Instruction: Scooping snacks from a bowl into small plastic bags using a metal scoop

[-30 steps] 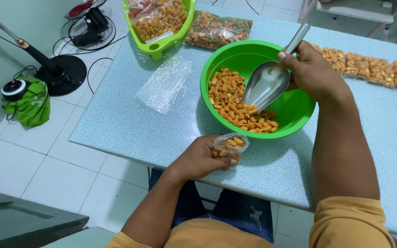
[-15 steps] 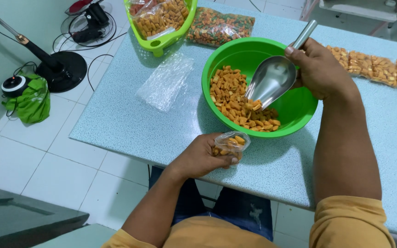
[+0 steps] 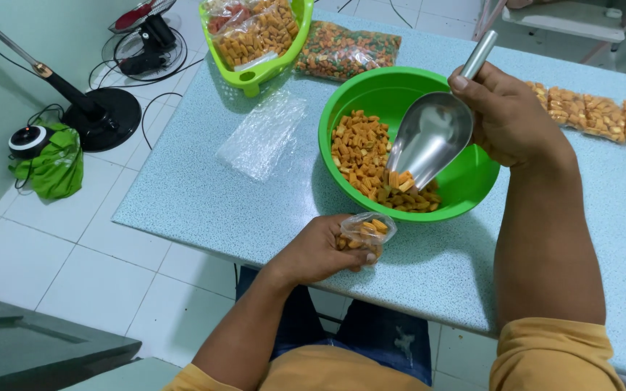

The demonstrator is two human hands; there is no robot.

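My left hand (image 3: 320, 253) holds a small clear bag (image 3: 366, 233) of orange snacks at the table's (image 3: 204, 188) near edge. Empty clear bags (image 3: 262, 135) lie mid-table; filled packets (image 3: 347, 51) at the far edge, more (image 3: 594, 116) along the right.

Open surface (image 3: 204, 188) lies left of the green bowl (image 3: 472, 181). A clear plastic sheet (image 3: 262, 134) partly covers it; basket (image 3: 255, 72) and snack packets (image 3: 345, 51) block the far edge.
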